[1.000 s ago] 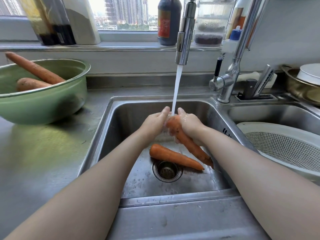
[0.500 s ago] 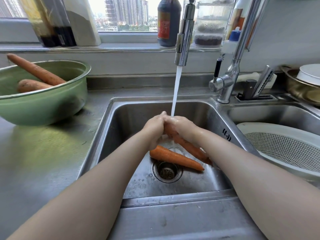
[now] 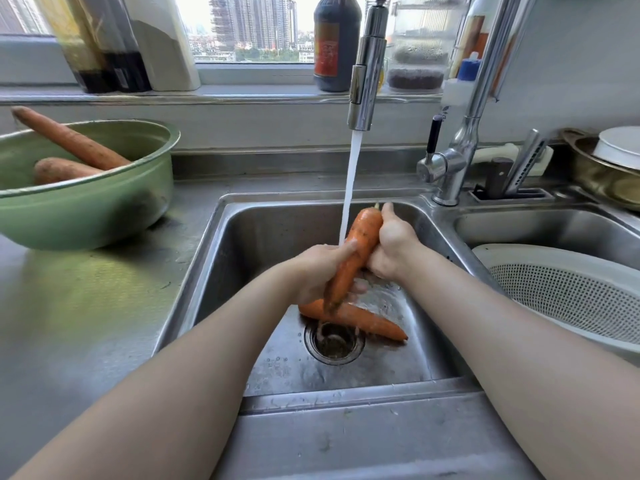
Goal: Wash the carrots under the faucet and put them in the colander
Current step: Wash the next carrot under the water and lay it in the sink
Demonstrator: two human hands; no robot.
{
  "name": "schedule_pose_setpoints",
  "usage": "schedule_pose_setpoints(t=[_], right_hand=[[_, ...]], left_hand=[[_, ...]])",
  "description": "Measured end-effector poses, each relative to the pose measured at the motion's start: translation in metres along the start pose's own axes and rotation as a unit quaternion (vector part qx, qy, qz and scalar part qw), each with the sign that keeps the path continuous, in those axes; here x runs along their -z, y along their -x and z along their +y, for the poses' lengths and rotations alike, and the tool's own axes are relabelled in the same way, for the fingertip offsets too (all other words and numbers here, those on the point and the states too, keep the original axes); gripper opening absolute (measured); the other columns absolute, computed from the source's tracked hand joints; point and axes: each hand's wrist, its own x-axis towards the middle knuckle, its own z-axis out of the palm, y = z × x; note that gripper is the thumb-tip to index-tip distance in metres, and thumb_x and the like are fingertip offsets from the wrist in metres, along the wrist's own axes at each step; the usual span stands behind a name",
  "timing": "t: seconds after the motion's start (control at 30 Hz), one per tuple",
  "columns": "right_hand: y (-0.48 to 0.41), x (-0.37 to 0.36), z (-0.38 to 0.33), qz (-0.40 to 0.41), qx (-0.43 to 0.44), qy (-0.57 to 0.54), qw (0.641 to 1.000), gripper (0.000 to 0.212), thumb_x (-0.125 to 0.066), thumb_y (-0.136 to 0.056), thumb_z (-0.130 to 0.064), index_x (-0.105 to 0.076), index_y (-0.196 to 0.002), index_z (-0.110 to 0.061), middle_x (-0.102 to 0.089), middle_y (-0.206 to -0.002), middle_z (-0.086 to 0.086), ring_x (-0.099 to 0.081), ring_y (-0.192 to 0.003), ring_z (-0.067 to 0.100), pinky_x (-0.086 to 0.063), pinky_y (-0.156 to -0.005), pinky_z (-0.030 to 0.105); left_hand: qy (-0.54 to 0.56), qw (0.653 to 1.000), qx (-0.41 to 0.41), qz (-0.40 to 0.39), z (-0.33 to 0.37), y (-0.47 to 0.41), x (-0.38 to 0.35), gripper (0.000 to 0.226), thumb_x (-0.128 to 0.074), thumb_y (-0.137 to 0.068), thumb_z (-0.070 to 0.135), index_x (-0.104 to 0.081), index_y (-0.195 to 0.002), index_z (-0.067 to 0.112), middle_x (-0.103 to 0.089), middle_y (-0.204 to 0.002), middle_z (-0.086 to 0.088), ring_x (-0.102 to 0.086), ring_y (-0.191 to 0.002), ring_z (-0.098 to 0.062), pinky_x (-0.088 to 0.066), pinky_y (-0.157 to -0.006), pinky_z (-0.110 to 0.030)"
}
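Over the left sink basin (image 3: 242, 244), both hands hold one orange carrot (image 3: 356, 251) nearly upright, thick end up. My left hand (image 3: 318, 271) grips its lower half. My right hand (image 3: 391, 244) grips its upper part from the right. Water from the faucet spout (image 3: 367, 64) runs down just left of the carrot onto my left hand. A second carrot (image 3: 367, 322) lies on the basin floor beside the drain (image 3: 334, 341). Two unwashed carrots (image 3: 69, 140) rest in the green bowl (image 3: 90, 209) at the left. The white colander (image 3: 568, 292) sits in the right basin.
Dark bottles (image 3: 336, 39) and jars stand on the windowsill behind the faucet. A knife block slot with handles (image 3: 512, 178) is right of the faucet base. A brass pot with white dishes (image 3: 609, 168) stands at far right. Steel counter (image 3: 86, 306) lies left of the sink.
The carrot was tilted with its thick end between both hands and its tip low to the right; now it stands almost upright, thick end raised, and my left hand has slid down it.
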Motion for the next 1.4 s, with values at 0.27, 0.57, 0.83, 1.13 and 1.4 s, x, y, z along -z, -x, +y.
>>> schedule_pose_setpoints(t=[0.27, 0.57, 0.83, 1.13, 1.4], right_hand=[[0.0, -0.002, 0.01, -0.025, 0.061, 0.093, 0.993, 0.024, -0.065, -0.104, -0.023, -0.064, -0.117, -0.003, -0.07, -0.106, 0.017, -0.071, -0.083, 0.029, -0.058, -0.056, 0.039], [-0.024, 0.028, -0.004, 0.136, 0.053, 0.088, 0.985, 0.068, -0.09, -0.08, -0.032, -0.052, -0.13, -0.005, -0.063, -0.125, 0.018, -0.069, -0.102, 0.042, -0.062, -0.072, 0.065], [-0.002, 0.042, -0.008, 0.079, 0.016, 0.407, 0.91, 0.037, -0.075, -0.089, -0.047, -0.067, -0.096, -0.012, -0.064, -0.094, 0.011, -0.064, -0.07, 0.027, -0.054, -0.052, 0.031], [0.014, 0.032, 0.0, -0.131, 0.074, 0.664, 0.732, 0.061, -0.086, -0.06, -0.073, -0.076, -0.087, -0.02, -0.072, -0.081, -0.006, -0.069, -0.079, 0.014, -0.057, -0.077, 0.035], [0.01, 0.035, 0.004, -0.109, 0.006, 0.598, 0.794, 0.033, -0.081, -0.075, -0.007, -0.069, -0.106, -0.01, -0.074, -0.107, 0.017, -0.075, -0.096, 0.033, -0.063, -0.091, 0.05]], left_hand=[[-0.051, 0.996, 0.078, 0.009, 0.008, -0.006, 0.025, 0.066, -0.033, -0.105, 0.065, -0.062, -0.113, 0.006, -0.069, -0.077, -0.004, -0.051, -0.047, -0.011, -0.046, -0.043, -0.019], [-0.314, 0.946, 0.018, 0.077, 0.009, -0.003, 0.034, 0.054, -0.044, -0.106, 0.054, -0.065, -0.078, 0.014, -0.06, -0.065, -0.001, -0.034, -0.043, -0.011, -0.028, -0.042, -0.021], [-0.24, 0.935, -0.059, 0.254, 0.006, -0.016, 0.04, 0.047, -0.043, -0.108, 0.039, -0.072, -0.083, 0.01, -0.05, -0.054, -0.003, -0.041, -0.046, -0.02, -0.031, -0.047, -0.023], [0.008, 0.967, -0.056, 0.25, 0.006, -0.016, 0.043, 0.039, -0.058, -0.102, 0.051, -0.063, -0.09, 0.014, -0.045, -0.062, 0.0, -0.038, -0.048, -0.014, -0.031, -0.043, -0.022], [0.226, 0.97, -0.055, 0.066, 0.011, -0.015, 0.01, 0.035, -0.036, -0.113, 0.034, -0.06, -0.103, 0.01, -0.05, -0.069, -0.003, -0.047, -0.057, -0.014, -0.043, -0.058, -0.024]])
